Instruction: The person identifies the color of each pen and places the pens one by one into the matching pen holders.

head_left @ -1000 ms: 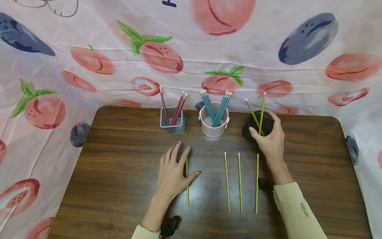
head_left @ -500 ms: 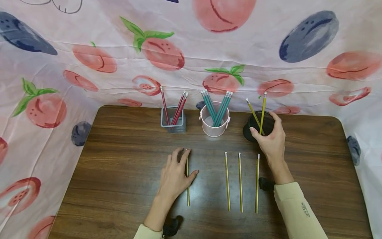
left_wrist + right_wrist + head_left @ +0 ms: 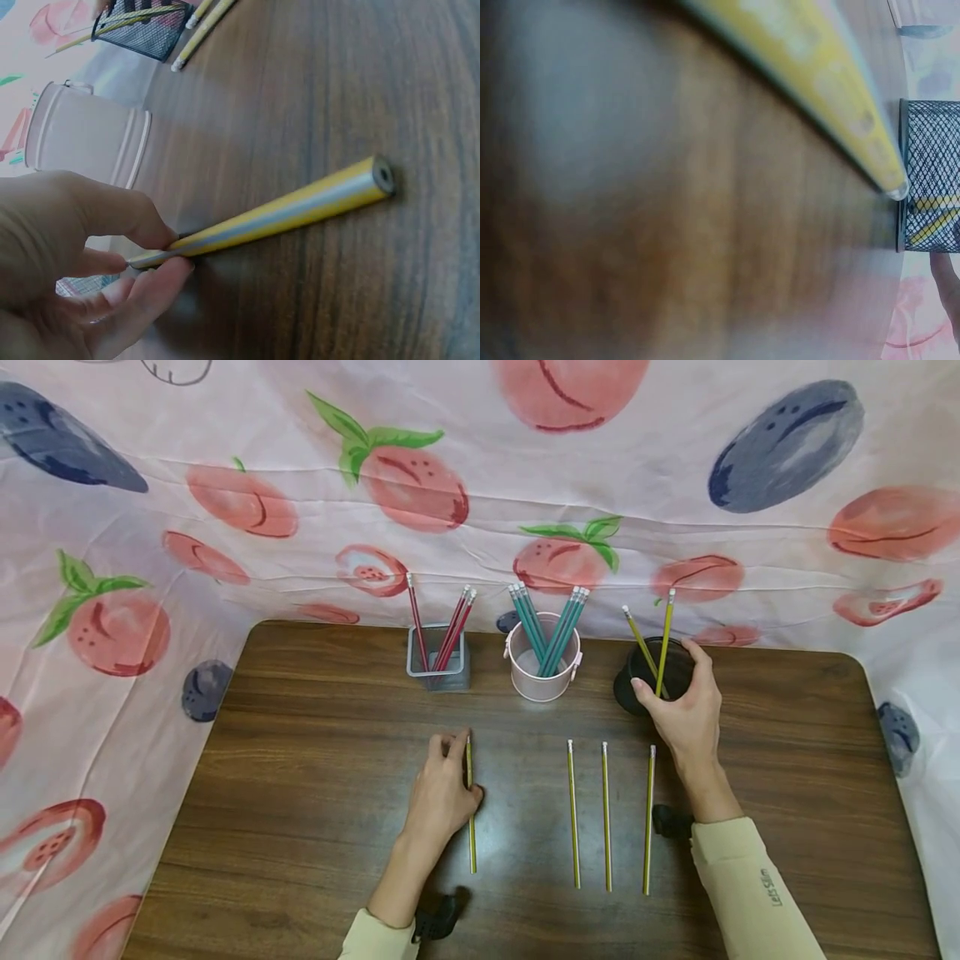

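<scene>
Pickup step: left hand (image 3: 442, 785) fingers pinch the leftmost yellow pencil (image 3: 471, 827) lying on the bench, right hand (image 3: 686, 710) grips the black mesh cup (image 3: 647, 672) (far right); next probably needs a clean lift

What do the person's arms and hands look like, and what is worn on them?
Both hands are bare, with no gloves or rings visible. The left hand and right hand come out of long, pale cream sleeves. The right sleeve carries small dark lettering near the cuff. The left sleeve shows only its cuff. A small black device sits under each wrist.
</scene>
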`<state>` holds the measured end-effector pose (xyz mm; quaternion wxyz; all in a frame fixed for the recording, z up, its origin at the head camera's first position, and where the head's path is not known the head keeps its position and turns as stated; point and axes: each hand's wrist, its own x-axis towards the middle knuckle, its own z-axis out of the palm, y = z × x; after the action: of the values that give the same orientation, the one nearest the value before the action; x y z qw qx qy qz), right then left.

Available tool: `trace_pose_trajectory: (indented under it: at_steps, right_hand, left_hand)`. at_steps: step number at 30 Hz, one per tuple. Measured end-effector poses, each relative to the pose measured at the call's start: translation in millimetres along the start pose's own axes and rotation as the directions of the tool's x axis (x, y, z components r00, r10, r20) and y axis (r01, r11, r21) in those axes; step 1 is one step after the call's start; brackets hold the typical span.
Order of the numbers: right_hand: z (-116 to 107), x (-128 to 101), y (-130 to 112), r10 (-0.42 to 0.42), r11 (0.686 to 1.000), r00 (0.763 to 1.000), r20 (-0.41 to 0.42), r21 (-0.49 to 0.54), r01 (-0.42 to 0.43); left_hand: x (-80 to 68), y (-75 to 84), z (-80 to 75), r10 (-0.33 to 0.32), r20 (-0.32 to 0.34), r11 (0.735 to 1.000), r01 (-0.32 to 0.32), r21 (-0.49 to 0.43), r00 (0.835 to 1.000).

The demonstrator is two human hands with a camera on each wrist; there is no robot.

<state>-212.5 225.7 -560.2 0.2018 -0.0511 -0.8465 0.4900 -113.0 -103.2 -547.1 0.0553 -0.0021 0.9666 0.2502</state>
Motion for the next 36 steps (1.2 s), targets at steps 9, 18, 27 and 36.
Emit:
trace_pose_trajectory:
  at_steps: [9, 18, 27, 36]
  right_hand:
    - [-1, -1, 0, 0.010, 1.000, 1.000, 0.006, -0.008, -0.010]
    - [-1, -1, 0, 0.017, 1.000, 1.000, 0.006, 0.004, -0.017]
    - [-1, 1, -1, 0.001, 1.000, 1.000, -0.011, -0.002, -0.001]
    - [-1, -1, -1, 0.005, 1.000, 1.000, -0.001, -0.010, -0.005]
  left_hand:
    - [5.4, -3.3, -0.4, -0.004, -0.004, 0.998, 0.004, -0.060, 1.000]
    - [16.1, -19.4, -8.8, -0.033, 0.175, 0.875, 0.113, -0.471, 0.984]
    - [21.4, -15.8, -11.6, -0.014, 0.273, 0.629, 0.220, -0.746, 0.962]
    - [26.6, -8.0, -15.8, 0.011, 0.270, 0.552, 0.220, -0.805, 0.963]
